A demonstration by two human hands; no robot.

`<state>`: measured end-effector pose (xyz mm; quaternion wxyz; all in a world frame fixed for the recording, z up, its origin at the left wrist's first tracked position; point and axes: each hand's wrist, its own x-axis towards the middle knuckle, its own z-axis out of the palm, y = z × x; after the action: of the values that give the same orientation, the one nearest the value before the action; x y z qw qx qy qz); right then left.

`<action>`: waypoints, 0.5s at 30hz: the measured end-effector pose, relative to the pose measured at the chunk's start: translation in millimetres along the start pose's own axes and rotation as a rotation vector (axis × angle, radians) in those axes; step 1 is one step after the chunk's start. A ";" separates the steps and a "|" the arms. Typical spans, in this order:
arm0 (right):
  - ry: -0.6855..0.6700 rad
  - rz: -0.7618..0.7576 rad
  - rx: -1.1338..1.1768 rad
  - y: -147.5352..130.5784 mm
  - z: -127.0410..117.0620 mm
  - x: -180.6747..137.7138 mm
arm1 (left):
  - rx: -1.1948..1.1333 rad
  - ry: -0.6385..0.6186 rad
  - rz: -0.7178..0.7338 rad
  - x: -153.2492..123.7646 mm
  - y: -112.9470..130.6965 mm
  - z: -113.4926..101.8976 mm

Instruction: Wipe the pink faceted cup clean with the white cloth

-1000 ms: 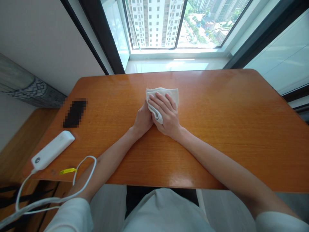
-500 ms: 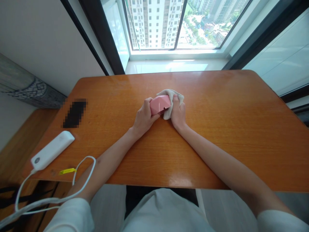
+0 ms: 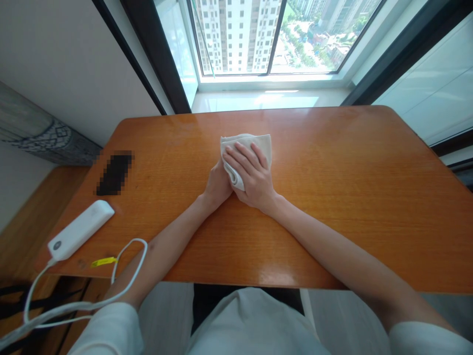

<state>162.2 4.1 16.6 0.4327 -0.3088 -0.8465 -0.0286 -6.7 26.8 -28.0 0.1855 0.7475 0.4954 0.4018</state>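
Note:
A folded white cloth (image 3: pixel 260 141) lies spread beneath my right hand (image 3: pixel 253 172), whose fingers press over it. Close against its left side is my left hand (image 3: pixel 218 182), partly covered by the cloth and by the right hand. Its fingers are mostly hidden. The pink, angular box-like object that it gripped half a second earlier is out of sight now, behind the cloth and right hand. Both hands meet above the middle of the wooden table (image 3: pixel 332 197).
On the table's left side are a white power strip (image 3: pixel 81 230), a dark pixelated rectangle (image 3: pixel 114 173) and a yellow tag (image 3: pixel 103 262). A white cable (image 3: pixel 144 251) loops over my left forearm. Beyond the far edge is a window (image 3: pixel 240 39).
My right hand has moved left with the cloth, from the pink object's right end to over it, covering it. My left hand has stayed in about the same place.

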 end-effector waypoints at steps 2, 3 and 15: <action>0.106 0.121 0.075 13.2 -1.6 1.6 | 0.049 0.003 -0.003 1.3 8.2 -3.4; 0.164 0.220 0.125 21.1 -1.4 1.9 | 0.064 0.009 -0.008 1.9 12.0 -4.7; 0.268 0.634 0.307 43.7 1.6 -4.1 | 0.061 0.031 -0.031 1.2 17.6 -9.6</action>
<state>186.8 37.8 3.0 0.5682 -0.4804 -0.6393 0.1941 -3.5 19.0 -9.7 0.1615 0.7387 0.5218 0.3950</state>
